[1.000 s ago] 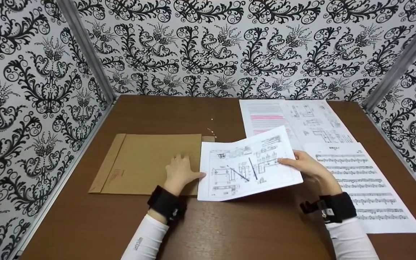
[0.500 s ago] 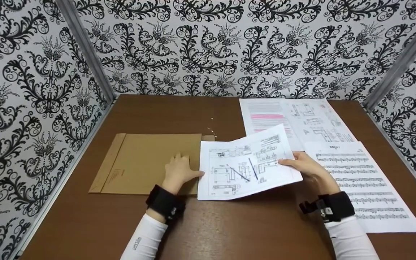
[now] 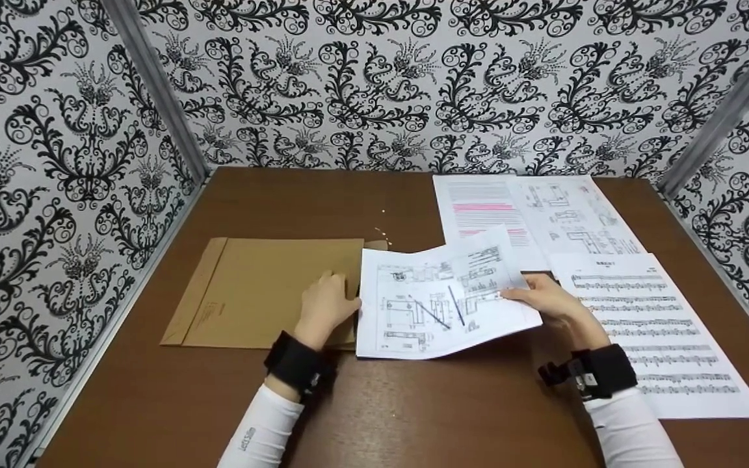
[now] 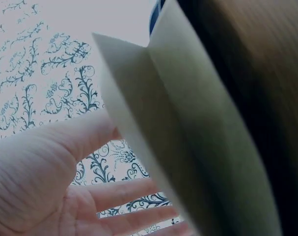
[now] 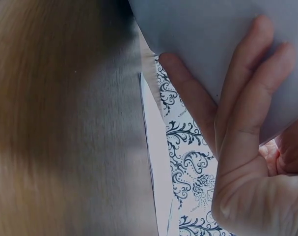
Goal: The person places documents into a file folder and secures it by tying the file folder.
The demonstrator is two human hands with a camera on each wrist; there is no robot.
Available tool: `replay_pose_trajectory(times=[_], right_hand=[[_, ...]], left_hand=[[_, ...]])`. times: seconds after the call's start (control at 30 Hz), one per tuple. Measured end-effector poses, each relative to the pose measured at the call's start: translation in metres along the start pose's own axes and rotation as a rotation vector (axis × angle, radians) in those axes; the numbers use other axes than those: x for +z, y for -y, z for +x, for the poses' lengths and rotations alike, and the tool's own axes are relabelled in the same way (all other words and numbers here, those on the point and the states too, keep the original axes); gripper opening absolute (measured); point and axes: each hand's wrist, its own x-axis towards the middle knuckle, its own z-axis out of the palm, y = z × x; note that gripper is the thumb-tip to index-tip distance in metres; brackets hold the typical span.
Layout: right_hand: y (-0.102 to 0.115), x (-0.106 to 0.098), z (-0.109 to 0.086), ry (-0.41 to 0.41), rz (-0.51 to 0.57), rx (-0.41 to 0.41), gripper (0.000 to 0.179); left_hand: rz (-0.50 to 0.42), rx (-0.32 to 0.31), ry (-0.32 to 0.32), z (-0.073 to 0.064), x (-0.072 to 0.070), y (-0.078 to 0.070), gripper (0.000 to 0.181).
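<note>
A brown paper envelope (image 3: pixel 264 292) lies flat on the left half of the table. My left hand (image 3: pixel 326 309) pinches its upper layer at the right-hand mouth, thumb at the edge and fingers on top. In the left wrist view the envelope (image 4: pixel 153 113) gapes between its two layers, against the thumb and fingers of my left hand (image 4: pixel 85 172). My right hand (image 3: pixel 553 302) grips white sheets (image 3: pixel 433 305) by their right edge, thumb above and fingers beneath. Technical drawings cover the top sheet, with two dark lines across it. Its left edge lies right at the envelope mouth; the right side is raised and bowed.
A sheet of music (image 3: pixel 660 338) lies on the right of the brown table (image 3: pixel 426 416). Behind it are a text page (image 3: pixel 482 195) with pink highlighting and another drawing sheet (image 3: pixel 569 201). Patterned walls (image 3: pixel 374 84) stand at the back and sides.
My left fingers have drawn in at the envelope mouth, and the upper layer there has lifted. The thumb has moved off the sheets' left edge. My right hand still holds the sheets, barely moved.
</note>
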Motion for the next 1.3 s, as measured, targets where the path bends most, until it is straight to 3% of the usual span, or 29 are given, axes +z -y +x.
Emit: replay_pose_trajectory(times=[0.27, 0.37, 0.53, 0.9, 1.3], right_hand=[[0.0, -0.002, 0.001, 0.031, 0.036, 0.023, 0.052], [0.0, -0.001, 0.0, 0.035, 0.043, 0.023, 0.052], [-0.001, -0.001, 0.0, 0.025, 0.018, 0.016, 0.052], [0.006, -0.006, 0.004, 0.05, 0.026, 0.034, 0.047], [0.013, -0.017, 0.005, 0.078, -0.035, 0.043, 0.049]], left_hand=[[-0.072, 0.055, -0.089, 0.001, -0.001, 0.0, 0.016], [-0.087, 0.066, -0.104, 0.002, -0.002, -0.001, 0.022], [-0.102, 0.068, -0.109, -0.001, -0.005, -0.004, 0.007], [-0.108, 0.089, -0.115, -0.004, -0.012, -0.006, 0.029], [-0.094, 0.113, -0.155, -0.006, -0.016, -0.007, 0.029]])
